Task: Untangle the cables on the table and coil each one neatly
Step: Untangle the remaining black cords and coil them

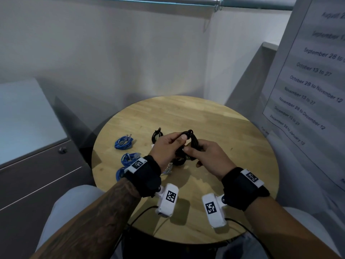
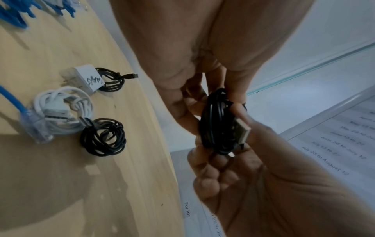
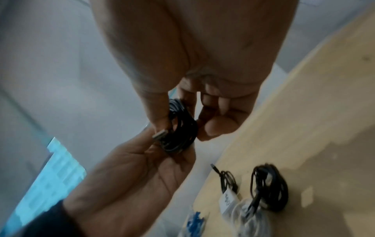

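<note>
A black cable [image 1: 192,138], wound into a small coil, is held above the round wooden table [image 1: 214,118] by both hands. My left hand [image 1: 182,139] pinches the top of the coil between thumb and fingers. My right hand [image 1: 188,150] grips its lower side. In the left wrist view the coil [image 2: 215,128] shows a USB plug [image 2: 242,129] sticking out under the right thumb. The right wrist view shows the same coil [image 3: 182,128], blurred. On the table lie coiled blue cables [image 1: 124,143], a white coil [image 2: 62,110], a black coil [image 2: 103,136] and a white charger [image 2: 89,78] with a black cable.
A grey cabinet [image 1: 37,165] stands left of the table. A printed sheet of dates [image 1: 308,81] hangs on the panel at the right. Thin black wires [image 1: 141,214] run from the wrist cameras over the table's near edge.
</note>
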A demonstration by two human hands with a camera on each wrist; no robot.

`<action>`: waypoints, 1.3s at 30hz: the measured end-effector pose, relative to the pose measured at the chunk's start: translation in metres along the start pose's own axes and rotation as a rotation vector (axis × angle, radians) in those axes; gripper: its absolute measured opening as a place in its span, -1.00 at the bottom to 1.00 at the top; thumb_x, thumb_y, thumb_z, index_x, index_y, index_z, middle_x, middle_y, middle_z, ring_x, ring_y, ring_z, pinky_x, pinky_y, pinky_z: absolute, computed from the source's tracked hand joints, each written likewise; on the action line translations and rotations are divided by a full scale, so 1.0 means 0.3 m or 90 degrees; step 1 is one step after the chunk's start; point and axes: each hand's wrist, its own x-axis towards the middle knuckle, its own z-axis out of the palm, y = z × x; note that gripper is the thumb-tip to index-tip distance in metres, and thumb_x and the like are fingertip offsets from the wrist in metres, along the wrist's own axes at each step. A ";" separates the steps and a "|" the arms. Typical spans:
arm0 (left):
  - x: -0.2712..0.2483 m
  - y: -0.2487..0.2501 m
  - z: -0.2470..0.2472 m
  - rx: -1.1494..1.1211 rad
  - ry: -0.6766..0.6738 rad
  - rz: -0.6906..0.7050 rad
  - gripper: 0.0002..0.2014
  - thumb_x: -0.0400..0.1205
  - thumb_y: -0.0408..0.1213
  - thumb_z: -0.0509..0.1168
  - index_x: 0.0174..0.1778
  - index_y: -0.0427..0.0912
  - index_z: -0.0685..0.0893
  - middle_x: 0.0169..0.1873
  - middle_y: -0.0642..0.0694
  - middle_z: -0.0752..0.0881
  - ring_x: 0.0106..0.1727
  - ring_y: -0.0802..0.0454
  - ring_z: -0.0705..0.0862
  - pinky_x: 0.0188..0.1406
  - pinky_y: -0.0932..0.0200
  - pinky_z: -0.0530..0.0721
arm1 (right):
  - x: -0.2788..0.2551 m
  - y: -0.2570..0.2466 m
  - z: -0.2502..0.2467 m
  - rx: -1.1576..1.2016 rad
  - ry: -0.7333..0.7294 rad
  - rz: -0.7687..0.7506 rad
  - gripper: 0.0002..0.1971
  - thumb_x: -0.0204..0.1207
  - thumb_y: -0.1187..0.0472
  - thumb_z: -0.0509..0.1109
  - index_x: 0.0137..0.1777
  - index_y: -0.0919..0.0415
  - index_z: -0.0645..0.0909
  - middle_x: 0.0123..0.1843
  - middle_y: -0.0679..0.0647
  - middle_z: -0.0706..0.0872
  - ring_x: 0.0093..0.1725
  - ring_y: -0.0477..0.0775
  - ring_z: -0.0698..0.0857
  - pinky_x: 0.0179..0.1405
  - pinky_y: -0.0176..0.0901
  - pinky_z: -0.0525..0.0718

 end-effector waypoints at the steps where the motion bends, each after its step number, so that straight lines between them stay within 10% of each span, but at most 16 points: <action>1: 0.004 -0.004 0.000 0.018 0.028 0.011 -0.77 0.73 -0.27 0.27 0.22 -0.22 0.74 -0.31 0.08 0.75 -0.18 0.07 0.75 0.04 -0.13 0.78 | 0.005 0.001 -0.001 -0.025 0.032 -0.014 -0.86 0.66 0.12 0.46 0.05 0.18 0.77 -0.12 -0.01 0.87 -0.14 -0.07 0.83 -0.28 -0.11 0.73; 6: 0.042 0.023 -0.049 0.024 0.152 0.038 -0.82 0.74 -0.33 0.25 0.17 -0.26 0.72 -0.29 -0.18 0.61 -0.27 -0.04 0.67 -0.16 -0.05 0.80 | 0.022 0.028 -0.035 -0.208 0.150 -0.086 -0.78 0.72 0.20 0.32 -0.12 0.11 0.76 -0.23 -0.05 0.83 -0.29 -0.15 0.80 -0.22 -0.15 0.71; 12: 0.044 0.040 -0.022 0.132 0.051 0.081 -0.81 0.70 -0.34 0.31 0.18 -0.20 0.75 -0.31 -0.13 0.65 -0.22 -0.05 0.65 -0.15 -0.17 0.81 | 0.042 -0.012 -0.027 0.023 0.100 -0.088 -0.71 0.68 0.04 0.42 0.34 0.08 0.62 0.15 0.02 0.79 0.12 -0.01 0.77 0.07 -0.09 0.73; 16: 0.033 0.016 -0.006 0.198 0.014 0.090 -0.81 0.70 -0.29 0.32 0.18 -0.10 0.77 -0.28 0.01 0.72 -0.21 0.06 0.68 -0.10 -0.05 0.75 | 0.041 -0.007 -0.016 0.109 0.086 -0.059 -0.83 0.66 0.17 0.45 0.12 0.26 0.68 -0.03 0.29 0.81 -0.03 0.07 0.77 0.14 0.05 0.69; 20: 0.029 0.014 -0.016 0.212 -0.014 0.090 -0.81 0.71 -0.29 0.31 0.16 -0.07 0.78 -0.10 -0.11 0.81 -0.08 -0.06 0.76 -0.05 0.02 0.79 | 0.042 0.005 -0.041 0.117 0.018 0.010 -0.75 0.56 0.04 0.55 0.04 0.22 0.71 -0.13 0.02 0.83 -0.08 -0.03 0.75 0.13 0.07 0.66; 28: 0.029 0.002 -0.018 0.407 -0.045 0.187 -0.69 0.76 -0.30 0.21 0.41 0.02 0.59 -0.03 0.05 0.71 -0.06 0.19 0.70 -0.08 0.28 0.65 | 0.013 -0.019 -0.026 -0.008 -0.117 0.083 -0.97 0.57 0.17 0.42 -0.07 0.04 0.68 -0.18 -0.06 0.74 -0.20 -0.04 0.61 -0.22 -0.10 0.50; 33: 0.051 0.019 -0.023 0.616 -0.088 0.271 -0.68 0.74 -0.28 0.21 0.41 -0.03 0.60 0.17 -0.08 0.69 0.17 -0.01 0.63 0.21 0.08 0.59 | 0.017 -0.015 -0.049 -0.185 -0.031 -0.023 -0.90 0.53 0.24 0.46 -0.11 0.27 0.76 -0.30 0.11 0.82 -0.37 -0.06 0.70 -0.26 -0.06 0.64; 39: 0.066 0.032 -0.036 0.570 0.024 0.176 -0.78 0.74 -0.20 0.22 0.26 -0.09 0.65 -0.09 0.00 0.70 -0.14 0.04 0.64 -0.12 0.18 0.58 | 0.034 0.008 -0.029 -0.367 0.059 -0.121 -0.78 0.72 0.11 0.32 -0.05 0.12 0.77 -0.27 -0.01 0.82 -0.33 -0.07 0.79 -0.16 0.05 0.76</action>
